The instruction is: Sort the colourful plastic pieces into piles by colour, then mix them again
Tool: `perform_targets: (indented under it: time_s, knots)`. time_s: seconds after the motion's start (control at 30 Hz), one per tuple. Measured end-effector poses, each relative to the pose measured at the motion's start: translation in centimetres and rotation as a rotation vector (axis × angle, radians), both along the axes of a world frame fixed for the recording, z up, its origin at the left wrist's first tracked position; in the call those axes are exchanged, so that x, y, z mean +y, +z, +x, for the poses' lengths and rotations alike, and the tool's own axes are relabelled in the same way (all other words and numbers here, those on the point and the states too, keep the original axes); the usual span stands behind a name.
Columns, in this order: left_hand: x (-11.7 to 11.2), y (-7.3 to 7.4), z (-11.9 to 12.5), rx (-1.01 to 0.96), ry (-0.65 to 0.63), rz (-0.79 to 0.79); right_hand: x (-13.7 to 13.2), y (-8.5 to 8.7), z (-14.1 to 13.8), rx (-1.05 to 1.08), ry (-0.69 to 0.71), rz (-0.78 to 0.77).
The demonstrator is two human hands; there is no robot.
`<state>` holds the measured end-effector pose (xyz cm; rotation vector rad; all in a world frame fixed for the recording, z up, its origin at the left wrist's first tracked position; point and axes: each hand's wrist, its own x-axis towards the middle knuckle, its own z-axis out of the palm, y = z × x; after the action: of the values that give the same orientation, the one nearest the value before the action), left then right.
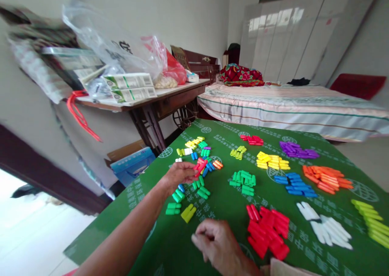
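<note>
My left hand (181,174) reaches over the mixed group on the left of the green board, its fingers closed on red tube-shaped plastic pieces (200,165). Around it lie small pieces of the same shape: green ones (203,192), blue ones (209,169), orange ones (217,164) and a yellow pair (189,213). Nearer to me, my right hand (217,243) is above the board with curled fingers. Nothing shows between its fingertips. Right of that hand is a large red pile (269,231), apart from it.
Sorted piles cover the right of the green board (115,223): white (331,229), orange (326,176), blue (296,185), purple (298,150) and yellow (272,161). A cluttered side table (176,91) stands at back left. Behind the board is a bed (288,101).
</note>
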<state>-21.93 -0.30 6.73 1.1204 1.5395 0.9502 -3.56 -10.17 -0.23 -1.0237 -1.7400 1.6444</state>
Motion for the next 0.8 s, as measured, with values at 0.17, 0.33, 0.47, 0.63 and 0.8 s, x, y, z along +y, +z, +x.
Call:
perform_targets:
  time_s: [0.17, 0.33, 0.47, 0.63, 0.8]
  knots:
    - [-4.2, 1.0, 1.7, -0.015, -0.276, -0.062, 1.0, 0.9, 0.8, 0.339, -0.285, -0.236]
    - [-6.6, 1.0, 3.2, -0.004, -0.48, -0.078, 1.3, 0.7, 1.0, 0.451, -0.384, -0.28]
    - [-7.3, 0.8, 2.9, 0.026, -0.515, -0.078, 1.7, 0.6, 1.2, 0.48, -0.461, -0.287]
    - [-7.5, 1.0, 0.8, 0.083, -0.417, -0.09, 2.1, 0.6, 1.3, 0.418, -0.46, -0.275]
    - [-6.4, 1.1, 0.7, 0.181, -0.411, -0.017, 1.6, 0.9, 0.8, 0.291, -0.271, -0.195]
